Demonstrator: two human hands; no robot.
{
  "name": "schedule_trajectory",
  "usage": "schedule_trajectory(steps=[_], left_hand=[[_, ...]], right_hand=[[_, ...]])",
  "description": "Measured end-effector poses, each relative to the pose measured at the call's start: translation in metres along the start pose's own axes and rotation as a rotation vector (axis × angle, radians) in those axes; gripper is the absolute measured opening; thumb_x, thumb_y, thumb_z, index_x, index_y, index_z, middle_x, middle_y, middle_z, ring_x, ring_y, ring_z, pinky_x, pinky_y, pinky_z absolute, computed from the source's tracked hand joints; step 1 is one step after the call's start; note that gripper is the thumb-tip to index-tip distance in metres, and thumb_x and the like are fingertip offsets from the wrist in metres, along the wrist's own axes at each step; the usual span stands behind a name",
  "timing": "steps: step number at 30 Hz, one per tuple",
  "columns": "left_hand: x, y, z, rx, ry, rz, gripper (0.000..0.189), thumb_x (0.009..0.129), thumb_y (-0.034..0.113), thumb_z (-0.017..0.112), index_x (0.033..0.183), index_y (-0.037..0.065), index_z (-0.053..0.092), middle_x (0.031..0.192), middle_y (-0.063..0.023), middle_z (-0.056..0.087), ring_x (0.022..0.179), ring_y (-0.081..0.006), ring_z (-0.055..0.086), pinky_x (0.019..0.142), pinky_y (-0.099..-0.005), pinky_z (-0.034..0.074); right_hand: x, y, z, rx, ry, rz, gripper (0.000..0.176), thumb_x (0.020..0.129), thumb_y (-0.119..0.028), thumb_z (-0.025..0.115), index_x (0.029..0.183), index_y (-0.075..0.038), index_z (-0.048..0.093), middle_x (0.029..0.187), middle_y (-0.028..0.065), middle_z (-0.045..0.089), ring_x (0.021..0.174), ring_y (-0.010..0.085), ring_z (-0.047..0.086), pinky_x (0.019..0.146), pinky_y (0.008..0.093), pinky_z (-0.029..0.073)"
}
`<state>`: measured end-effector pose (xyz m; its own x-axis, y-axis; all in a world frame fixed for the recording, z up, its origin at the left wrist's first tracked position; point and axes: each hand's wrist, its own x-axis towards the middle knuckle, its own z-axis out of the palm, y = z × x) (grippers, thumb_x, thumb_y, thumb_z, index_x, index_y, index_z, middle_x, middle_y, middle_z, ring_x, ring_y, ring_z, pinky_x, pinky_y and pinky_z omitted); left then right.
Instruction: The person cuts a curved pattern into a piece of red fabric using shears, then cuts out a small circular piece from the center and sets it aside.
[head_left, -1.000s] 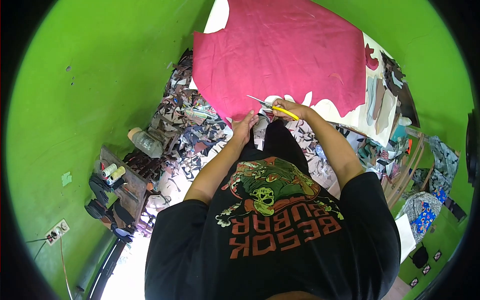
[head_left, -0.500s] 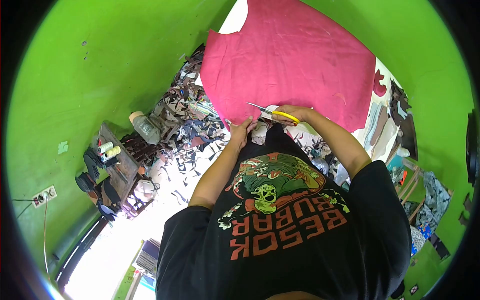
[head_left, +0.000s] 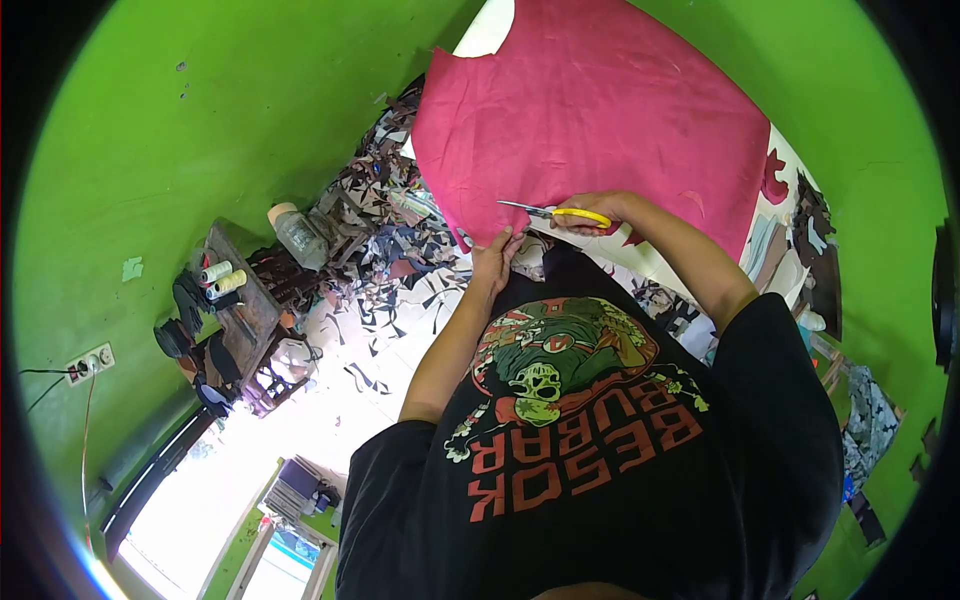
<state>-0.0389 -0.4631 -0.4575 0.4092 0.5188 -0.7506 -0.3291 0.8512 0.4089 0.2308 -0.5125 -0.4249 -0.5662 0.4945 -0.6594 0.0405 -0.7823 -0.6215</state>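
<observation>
A large red sheet, smooth like leather or fabric, is spread over a work surface in front of me. My right hand is closed around the yellow handles of a pair of scissors. Their blades point left over the sheet's near edge. Just below the blades, my left hand pinches that near edge between thumb and fingers. A curved cut-out edge shows at the sheet's far left corner.
Dark scraps are strewn over the floor on the left. Thread spools stand on a small wooden table beside a wrapped jar-like container. At right lie a small red offcut and folded pale pieces. Green walls surround the area.
My view has shifted, so most of the scene sits slightly further right. The scissors lie more level, and my right hand has moved a little up and right. My left hand still pinches the edge.
</observation>
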Motion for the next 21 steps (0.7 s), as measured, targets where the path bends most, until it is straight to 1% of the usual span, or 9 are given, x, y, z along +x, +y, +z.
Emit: schedule_trajectory(steps=[1, 2, 3, 6, 8, 13, 15, 19, 21], left_hand=[[-0.006, 0.002, 0.006, 0.040, -0.012, 0.048, 0.031, 0.087, 0.001, 0.072, 0.113, -0.005, 0.056, 0.100, -0.0150, 0.068, 0.084, -0.0270, 0.071, 0.079, -0.0364, 0.062], [-0.011, 0.006, 0.012, 0.080, -0.025, 0.099, 0.028, 0.086, 0.003, 0.073, 0.108, -0.007, 0.058, 0.099, -0.0149, 0.068, 0.082, -0.0262, 0.071, 0.078, -0.0345, 0.063], [-0.013, 0.007, 0.013, 0.078, -0.023, 0.103, 0.028, 0.086, 0.003, 0.073, 0.108, -0.007, 0.058, 0.099, -0.0149, 0.068, 0.082, -0.0262, 0.071, 0.078, -0.0345, 0.063], [-0.017, 0.008, 0.014, 0.092, -0.031, 0.136, 0.032, 0.086, 0.003, 0.073, 0.113, -0.005, 0.057, 0.099, -0.0136, 0.069, 0.082, -0.0255, 0.071, 0.078, -0.0334, 0.062], [-0.017, 0.008, 0.013, 0.129, -0.034, 0.136, 0.035, 0.086, 0.004, 0.074, 0.116, -0.004, 0.056, 0.099, -0.0134, 0.069, 0.083, -0.0256, 0.071, 0.078, -0.0331, 0.061], [-0.016, 0.004, 0.013, 0.106, -0.015, 0.162, 0.038, 0.085, 0.005, 0.074, 0.118, -0.002, 0.055, 0.100, -0.0129, 0.069, 0.085, -0.0260, 0.071, 0.079, -0.0350, 0.061], [-0.016, 0.006, 0.012, 0.106, -0.018, 0.180, 0.039, 0.085, 0.005, 0.075, 0.118, -0.002, 0.055, 0.100, -0.0125, 0.069, 0.086, -0.0262, 0.071, 0.080, -0.0357, 0.061], [-0.015, 0.009, 0.013, 0.086, -0.055, 0.121, 0.049, 0.085, 0.006, 0.075, 0.126, 0.004, 0.050, 0.111, -0.0125, 0.066, 0.094, -0.0275, 0.070, 0.081, -0.0390, 0.061], [-0.016, 0.016, 0.020, 0.052, -0.071, 0.110, 0.053, 0.085, 0.006, 0.075, 0.130, 0.006, 0.047, 0.116, -0.0123, 0.065, 0.098, -0.0282, 0.069, 0.082, -0.0404, 0.061]], right_hand=[[-0.002, 0.002, 0.000, -0.001, -0.003, 0.001, 0.038, 0.097, -0.046, 0.059, 0.104, -0.009, 0.057, 0.060, -0.0054, 0.046, 0.040, 0.0057, 0.042, 0.038, 0.0223, 0.038], [-0.003, 0.002, 0.000, 0.040, -0.040, -0.038, 0.044, 0.097, -0.048, 0.059, 0.111, -0.007, 0.055, 0.061, -0.0053, 0.045, 0.041, 0.0054, 0.043, 0.038, 0.0221, 0.038], [-0.004, 0.004, -0.002, 0.081, -0.078, -0.076, 0.051, 0.097, -0.050, 0.058, 0.119, -0.005, 0.053, 0.062, -0.0053, 0.045, 0.041, 0.0051, 0.043, 0.038, 0.0219, 0.039], [0.002, 0.010, 0.000, 0.131, -0.048, -0.044, 0.057, 0.096, -0.052, 0.058, 0.124, -0.003, 0.052, 0.064, -0.0054, 0.044, 0.043, 0.0043, 0.044, 0.037, 0.0218, 0.038], [0.005, 0.015, 0.000, 0.209, -0.028, 0.019, 0.054, 0.096, -0.051, 0.060, 0.122, -0.004, 0.052, 0.066, -0.0054, 0.044, 0.045, 0.0039, 0.044, 0.037, 0.0216, 0.038], [0.002, 0.018, 0.009, 0.240, -0.028, -0.106, 0.049, 0.095, -0.044, 0.064, 0.121, -0.003, 0.053, 0.065, -0.0059, 0.043, 0.045, 0.0034, 0.043, 0.037, 0.0221, 0.039], [0.003, 0.018, 0.008, 0.233, -0.017, -0.069, 0.047, 0.095, -0.040, 0.065, 0.120, -0.003, 0.053, 0.064, -0.0060, 0.043, 0.045, 0.0034, 0.042, 0.037, 0.0221, 0.038], [0.004, 0.017, 0.009, 0.287, -0.016, -0.053, 0.040, 0.095, -0.032, 0.066, 0.120, -0.003, 0.053, 0.062, -0.0061, 0.041, 0.044, 0.0035, 0.040, 0.036, 0.0223, 0.037], [0.003, 0.015, 0.007, 0.290, -0.021, -0.065, 0.042, 0.096, -0.034, 0.065, 0.120, -0.002, 0.053, 0.062, -0.0059, 0.041, 0.044, 0.0036, 0.039, 0.036, 0.0223, 0.036]])
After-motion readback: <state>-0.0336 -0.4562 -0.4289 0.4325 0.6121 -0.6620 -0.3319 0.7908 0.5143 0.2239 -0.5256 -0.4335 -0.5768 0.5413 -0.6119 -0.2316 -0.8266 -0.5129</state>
